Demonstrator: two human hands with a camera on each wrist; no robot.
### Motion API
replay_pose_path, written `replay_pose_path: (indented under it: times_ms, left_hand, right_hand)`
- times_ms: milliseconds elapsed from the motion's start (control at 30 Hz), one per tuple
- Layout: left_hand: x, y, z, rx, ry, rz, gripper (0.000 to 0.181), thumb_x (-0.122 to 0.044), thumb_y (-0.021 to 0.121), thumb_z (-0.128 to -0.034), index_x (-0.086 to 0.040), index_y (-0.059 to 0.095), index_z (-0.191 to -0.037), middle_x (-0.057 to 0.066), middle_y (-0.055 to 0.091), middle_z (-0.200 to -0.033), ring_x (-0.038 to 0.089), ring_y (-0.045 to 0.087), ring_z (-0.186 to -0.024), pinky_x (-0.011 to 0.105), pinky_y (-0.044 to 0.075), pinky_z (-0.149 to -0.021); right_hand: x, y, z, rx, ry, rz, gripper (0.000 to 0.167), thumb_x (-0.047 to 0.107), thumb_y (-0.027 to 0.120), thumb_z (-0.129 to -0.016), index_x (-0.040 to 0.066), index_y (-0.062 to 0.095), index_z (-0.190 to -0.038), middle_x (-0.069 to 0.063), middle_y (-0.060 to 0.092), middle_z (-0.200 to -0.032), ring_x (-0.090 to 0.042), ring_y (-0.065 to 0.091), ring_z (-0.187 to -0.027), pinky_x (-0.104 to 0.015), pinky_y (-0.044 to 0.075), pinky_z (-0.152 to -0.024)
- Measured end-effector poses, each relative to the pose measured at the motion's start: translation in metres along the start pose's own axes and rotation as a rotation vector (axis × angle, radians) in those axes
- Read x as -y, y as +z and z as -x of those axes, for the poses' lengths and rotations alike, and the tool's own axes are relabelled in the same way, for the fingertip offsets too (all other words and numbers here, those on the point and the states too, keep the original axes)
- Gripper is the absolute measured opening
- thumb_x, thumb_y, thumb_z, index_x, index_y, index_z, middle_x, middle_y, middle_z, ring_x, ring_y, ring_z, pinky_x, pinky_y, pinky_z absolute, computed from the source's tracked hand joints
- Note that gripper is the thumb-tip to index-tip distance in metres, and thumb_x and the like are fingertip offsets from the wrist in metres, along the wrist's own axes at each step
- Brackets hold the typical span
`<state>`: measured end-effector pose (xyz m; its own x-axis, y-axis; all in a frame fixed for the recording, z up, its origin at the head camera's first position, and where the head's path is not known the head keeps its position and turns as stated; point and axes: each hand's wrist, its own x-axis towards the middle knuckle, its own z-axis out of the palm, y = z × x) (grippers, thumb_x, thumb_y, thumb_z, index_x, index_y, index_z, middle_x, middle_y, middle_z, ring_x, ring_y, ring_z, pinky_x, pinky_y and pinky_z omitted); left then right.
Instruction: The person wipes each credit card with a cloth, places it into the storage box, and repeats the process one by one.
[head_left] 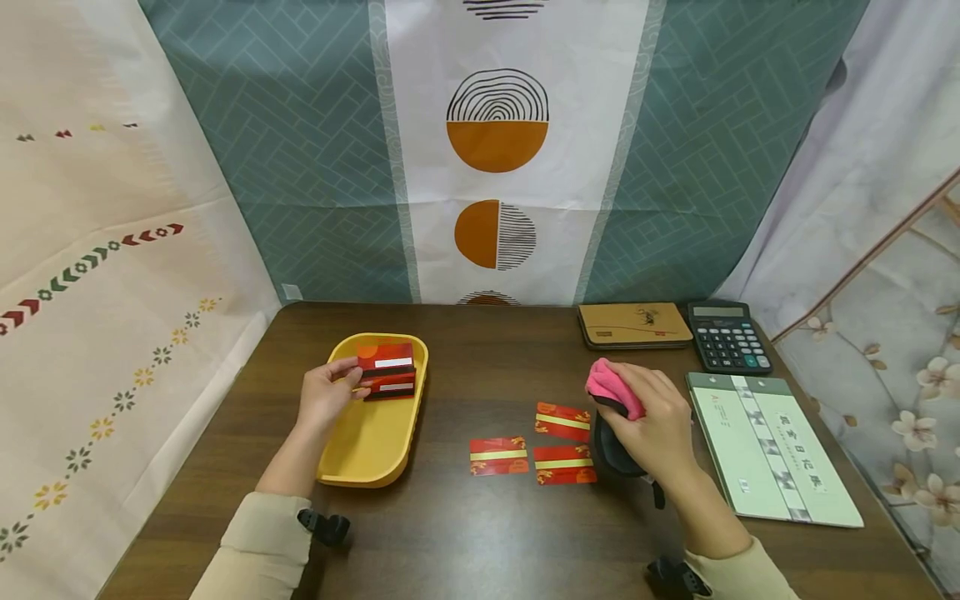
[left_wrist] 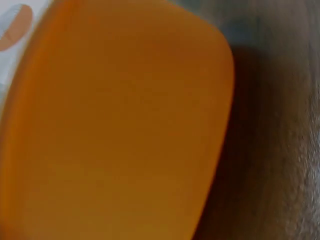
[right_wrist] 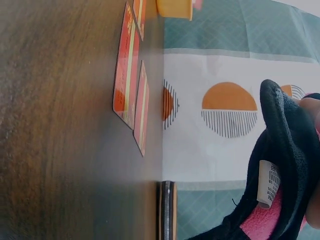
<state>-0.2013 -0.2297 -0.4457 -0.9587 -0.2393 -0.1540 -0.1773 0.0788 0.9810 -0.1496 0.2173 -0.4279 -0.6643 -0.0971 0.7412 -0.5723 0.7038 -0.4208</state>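
Observation:
My left hand (head_left: 326, 396) is over the yellow tray (head_left: 360, 481) and pinches the left edge of a red card (head_left: 385, 357) with a white strip. A second red card (head_left: 397, 388) is just below it, partly overlapped. In the left wrist view the tray's orange-looking wall (left_wrist: 120, 120) fills most of the picture, hiding hand and cards. On the right, my right hand (head_left: 656, 417) grips a bunched pink and dark cloth (head_left: 615, 387). A white label (right_wrist: 268, 184) shows on that cloth. Dark material (head_left: 617, 454) hangs under the hand.
Left of the right hand, three red cards (head_left: 498, 456) with yellow stripes lie on the brown table (head_left: 465, 542). A tan zip-edged notebook (head_left: 637, 325), a calculator (head_left: 729, 337) and a pale green ledger (head_left: 772, 450) are at the right. Patterned curtains (head_left: 322, 150) stand behind.

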Motion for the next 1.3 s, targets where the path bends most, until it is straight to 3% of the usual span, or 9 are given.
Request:
replay_pose_path:
  times_ms: [200, 333, 600, 767, 867, 967, 1100, 1300]
  left_hand:
    - [0.015, 0.001, -0.011, 0.036, -0.02, -0.137, 0.037, 0.007, 0.054, -0.1004, 0.018, 0.051, -0.136, 0.031, 0.06, -0.118, 0.01, 0.069, -0.074, 0.024, 0.062, -0.069]
    - [0.019, 0.003, -0.014, 0.049, -0.039, -0.201, 0.036, 0.005, 0.053, -0.1006, 0.017, 0.052, -0.135, 0.029, 0.058, -0.118, 0.011, 0.067, -0.075, 0.025, 0.062, -0.068]
    - [0.017, 0.002, -0.011, 0.035, -0.009, -0.426, 0.048, -0.014, 0.061, -0.1007, 0.012, 0.051, -0.14, 0.029, 0.065, -0.124, 0.028, 0.071, -0.093, 0.024, 0.058, -0.071]
    - [0.011, 0.002, -0.004, 0.025, 0.024, -0.566, 0.054, -0.024, 0.06, -0.1018, 0.01, 0.05, -0.142, 0.027, 0.065, -0.126, 0.035, 0.067, -0.109, 0.04, 0.058, -0.087]
    - [0.005, 0.007, 0.002, 0.018, 0.093, -0.632, 0.053, -0.024, 0.058, -0.1027, 0.01, 0.05, -0.142, 0.027, 0.065, -0.127, 0.04, 0.063, -0.117, 0.049, 0.054, -0.096]
    - [-0.001, 0.018, 0.01, -0.015, 0.208, -0.632, 0.047, -0.02, 0.059, -0.1021, 0.01, 0.054, -0.139, 0.026, 0.066, -0.125, 0.041, 0.062, -0.117, 0.052, 0.051, -0.098]
    - [-0.008, 0.041, 0.021, -0.063, 0.362, -0.567, 0.039, -0.014, 0.066, -0.0983, 0.008, 0.063, -0.13, 0.023, 0.069, -0.12, 0.037, 0.066, -0.111, 0.051, 0.053, -0.096]
    - [-0.009, 0.082, 0.036, -0.017, 0.441, -0.413, 0.031, -0.012, 0.071, -0.0958, 0.002, 0.069, -0.123, 0.017, 0.072, -0.117, 0.032, 0.069, -0.105, 0.046, 0.057, -0.093]
  right_hand:
    - [-0.001, 0.002, 0.001, -0.001, -0.008, -0.001, 0.06, 0.005, 0.095, -0.065, 0.006, 0.072, -0.12, -0.012, 0.073, -0.111, -0.027, 0.062, -0.094, -0.022, 0.046, -0.084]
    - [-0.001, 0.002, 0.001, 0.008, -0.006, -0.004, 0.061, 0.005, 0.095, -0.064, 0.006, 0.073, -0.121, -0.012, 0.073, -0.111, -0.027, 0.063, -0.094, -0.021, 0.046, -0.086]
    - [-0.001, 0.002, 0.0, 0.024, -0.013, -0.013, 0.06, 0.009, 0.095, -0.065, 0.007, 0.072, -0.121, -0.012, 0.073, -0.112, -0.026, 0.063, -0.096, -0.02, 0.046, -0.087]
    - [-0.002, 0.001, 0.001, 0.031, 0.002, -0.008, 0.06, 0.01, 0.095, -0.066, 0.007, 0.072, -0.122, -0.011, 0.073, -0.113, -0.025, 0.063, -0.096, -0.021, 0.046, -0.087]
    - [-0.003, 0.001, 0.001, 0.021, 0.003, -0.004, 0.062, 0.008, 0.095, -0.065, 0.007, 0.072, -0.122, -0.012, 0.073, -0.112, -0.026, 0.063, -0.096, -0.022, 0.047, -0.085]
    - [-0.003, 0.0, 0.001, 0.017, 0.006, -0.006, 0.062, 0.007, 0.095, -0.065, 0.007, 0.072, -0.122, -0.012, 0.073, -0.113, -0.026, 0.063, -0.096, -0.021, 0.046, -0.086]
    - [-0.004, -0.001, 0.001, 0.032, 0.017, -0.011, 0.061, 0.009, 0.094, -0.067, 0.006, 0.072, -0.123, -0.013, 0.072, -0.114, -0.026, 0.063, -0.097, -0.02, 0.045, -0.087]
    - [-0.006, -0.001, 0.002, 0.03, 0.022, -0.022, 0.06, 0.006, 0.094, -0.067, 0.005, 0.071, -0.123, -0.014, 0.072, -0.113, -0.026, 0.063, -0.095, -0.021, 0.046, -0.085]
